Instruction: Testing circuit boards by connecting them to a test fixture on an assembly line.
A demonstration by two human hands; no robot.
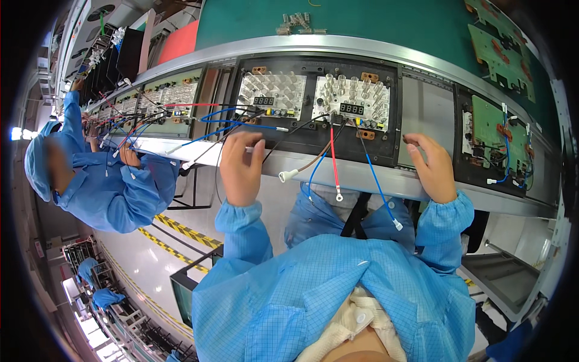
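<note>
L hand: just beside front L part of the black tray; L hand [241, 166] has fingers loosely curled, thumb apart from them, nothing seen in grip; can't tell if it touches the wires behind.
R hand: R hand [433, 166] is by the tray's front R corner, fingers bent, thumb a bit apart, no item visible in it; can't tell if fingertips touch the rail.
Tray: black tray [374, 151] sits on the line, in front of the person, mostly btwn the hands.
Boards: two in tray side by side, L board [283, 85] and R board [329, 113], both w/ clear upright cylinders and a small dark display.
Wires: red wire [335, 163] hangs over front edge, ring terminal at its end; brown wire [316, 158] ends in a white connector [288, 175]; blue wire [375, 175] hangs nearer R hand.
R side: another tray w/ a green board [488, 123], upright-ish angle unclear.
Far side: green mat [374, 24] w/ a few silvery coils [295, 23] near the rail.
Nbr: co-worker [114, 187] in blue smock and cap, off L, at same line.
</note>
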